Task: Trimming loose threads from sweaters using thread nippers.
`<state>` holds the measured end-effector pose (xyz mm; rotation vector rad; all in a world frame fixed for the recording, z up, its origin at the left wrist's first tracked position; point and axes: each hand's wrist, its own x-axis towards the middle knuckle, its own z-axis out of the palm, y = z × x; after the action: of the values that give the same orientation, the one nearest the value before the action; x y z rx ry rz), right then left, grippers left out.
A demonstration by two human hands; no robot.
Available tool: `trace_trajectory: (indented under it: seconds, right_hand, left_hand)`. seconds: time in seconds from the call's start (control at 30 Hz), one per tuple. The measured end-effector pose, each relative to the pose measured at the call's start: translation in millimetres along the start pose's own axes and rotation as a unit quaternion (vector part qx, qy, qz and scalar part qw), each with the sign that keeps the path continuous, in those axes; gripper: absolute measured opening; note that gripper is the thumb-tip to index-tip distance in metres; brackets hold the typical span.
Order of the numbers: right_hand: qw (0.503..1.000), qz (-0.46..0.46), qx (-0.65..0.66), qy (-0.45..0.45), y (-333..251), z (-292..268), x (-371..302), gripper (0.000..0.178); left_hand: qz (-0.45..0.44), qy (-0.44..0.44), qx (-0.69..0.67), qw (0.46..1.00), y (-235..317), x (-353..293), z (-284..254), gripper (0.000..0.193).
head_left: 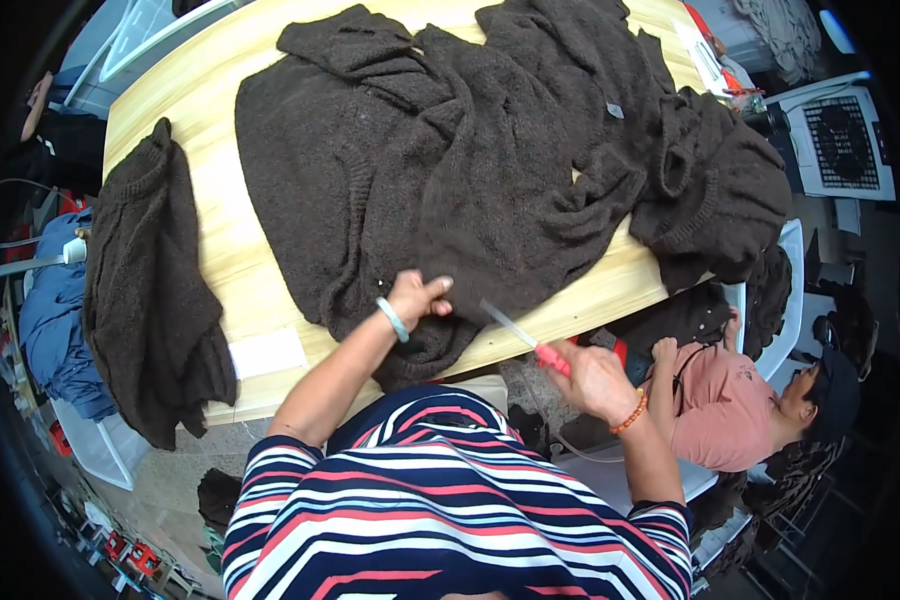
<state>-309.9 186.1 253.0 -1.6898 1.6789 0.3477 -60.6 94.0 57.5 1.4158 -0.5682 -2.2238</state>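
Wearer's hands (pixel 420 298) (pixel 594 382): two; bracelets (pixel 392 320) (pixel 630 412): two (one per wrist); tool (pixel 546 354): one.

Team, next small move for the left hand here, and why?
Probably ease the left hand slightly away from the pink-handled tool: the right hand holds it over the dark knit fabric, metal end pointing toward the left hand.

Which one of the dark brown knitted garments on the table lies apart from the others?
The dark garment at the far left: a strip of bare tabletop separates it from the heap, where the others touch or overlap.
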Motion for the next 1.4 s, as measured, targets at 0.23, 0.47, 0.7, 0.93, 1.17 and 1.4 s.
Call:
trace_trajectory:
  seconds: [0.23,0.47,0.7,0.93,1.17,1.4]
  right_hand:
    - [0.983,0.012,0.069,0.168,8.4,1.9,12.8,0.029]
    - [0.983,0.029,0.09,0.155,19.6,13.7,15.7,0.028]
    - [0.987,0.021,0.083,0.133,20.1,17.4,21.4,0.029]
    - [0.984,-0.01,0.08,0.16,14.4,9.0,25.2,0.026]
    - [0.944,-0.016,0.119,0.307,34.7,-4.7,30.8,0.028]
    - [0.926,-0.069,0.154,0.338,13.1,-25.3,56.4,0.029]
  left_hand:
    - [0.363,-0.017,-0.042,0.931,200.2,-13.8,1.8,0.01]
    - [0.429,0.077,0.219,0.873,120.6,-54.4,-4.1,0.083]
    - [0.351,0.114,0.607,0.703,-4.0,-78.2,-19.0,0.106]
    - [0.236,0.048,0.558,0.794,21.3,-79.1,-12.6,0.069]
    - [0.292,-0.148,0.209,0.922,181.2,-233.4,33.5,0.037]
    - [0.612,-0.037,0.02,0.79,211.9,-305.2,61.8,0.035]
